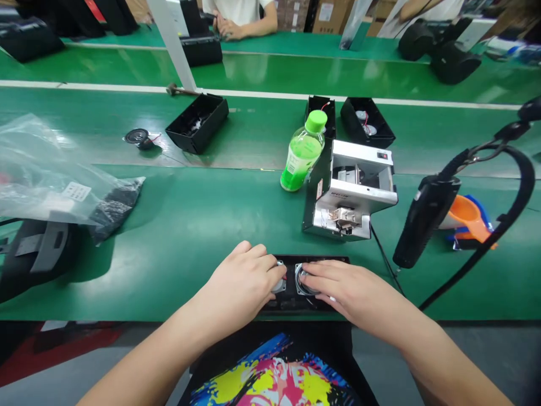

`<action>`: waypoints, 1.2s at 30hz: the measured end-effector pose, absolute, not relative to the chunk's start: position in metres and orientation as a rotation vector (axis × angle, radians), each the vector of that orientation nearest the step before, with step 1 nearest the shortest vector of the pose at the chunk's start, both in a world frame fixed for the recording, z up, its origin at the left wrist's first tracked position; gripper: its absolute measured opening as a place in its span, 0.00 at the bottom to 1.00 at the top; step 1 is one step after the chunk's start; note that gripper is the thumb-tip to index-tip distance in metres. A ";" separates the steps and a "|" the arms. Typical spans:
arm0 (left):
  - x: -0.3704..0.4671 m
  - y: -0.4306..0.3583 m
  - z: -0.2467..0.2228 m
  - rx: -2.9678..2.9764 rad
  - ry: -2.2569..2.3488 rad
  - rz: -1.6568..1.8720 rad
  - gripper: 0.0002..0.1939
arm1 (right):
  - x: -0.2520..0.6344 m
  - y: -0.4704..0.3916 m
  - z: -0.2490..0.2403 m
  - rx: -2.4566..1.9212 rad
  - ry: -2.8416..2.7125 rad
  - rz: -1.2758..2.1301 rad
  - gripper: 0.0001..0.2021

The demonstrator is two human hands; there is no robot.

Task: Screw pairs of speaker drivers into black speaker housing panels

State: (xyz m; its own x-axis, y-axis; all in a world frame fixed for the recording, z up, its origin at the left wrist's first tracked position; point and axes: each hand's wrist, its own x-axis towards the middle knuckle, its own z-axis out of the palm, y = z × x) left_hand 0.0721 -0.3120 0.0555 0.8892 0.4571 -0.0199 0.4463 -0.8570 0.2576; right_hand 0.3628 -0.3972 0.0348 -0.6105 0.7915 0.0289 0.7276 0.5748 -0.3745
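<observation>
Close to the table's front edge lies a long, shallow black housing (289, 304). Two small round speakers with square metal frames sit in it side by side. My left hand (243, 282) is closed over the left speaker (279, 277), its fingers curled and covering most of it. On the right speaker (299, 280), my right hand (349, 287) has its fingers laid across the cone side and its thumb at the lower edge. Both palms face down, and they hide the ends of the housing.
Beyond the housing stand a silver-and-black screw feeder (359, 192) and a green-capped bottle (302, 152). An electric screwdriver (426, 220) hangs at right, near an orange tape dispenser (469, 217). A loose speaker (138, 137), black box (196, 124) and plastic bag (54, 180) are leftward. A person sits opposite.
</observation>
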 end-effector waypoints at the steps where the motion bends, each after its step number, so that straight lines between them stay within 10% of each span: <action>1: 0.074 -0.312 0.055 2.812 0.684 0.049 0.17 | 0.363 -0.397 0.034 -1.278 -2.609 0.493 0.21; 27: 0.074 -0.309 0.054 2.699 0.738 -0.018 0.35 | 0.368 -0.400 0.031 -1.332 -2.509 0.514 0.25; 36: 0.066 -0.314 0.049 2.614 0.747 0.053 0.21 | 0.369 -0.407 0.027 -1.259 -2.482 0.432 0.15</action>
State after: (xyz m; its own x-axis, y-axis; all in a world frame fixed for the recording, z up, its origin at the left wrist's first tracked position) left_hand 0.0655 -0.3142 0.0487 0.8551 0.5127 -0.0770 0.4968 -0.7677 0.4047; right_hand 0.3689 -0.4070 0.0266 -0.5582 0.8163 0.1485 0.7182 0.5650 -0.4061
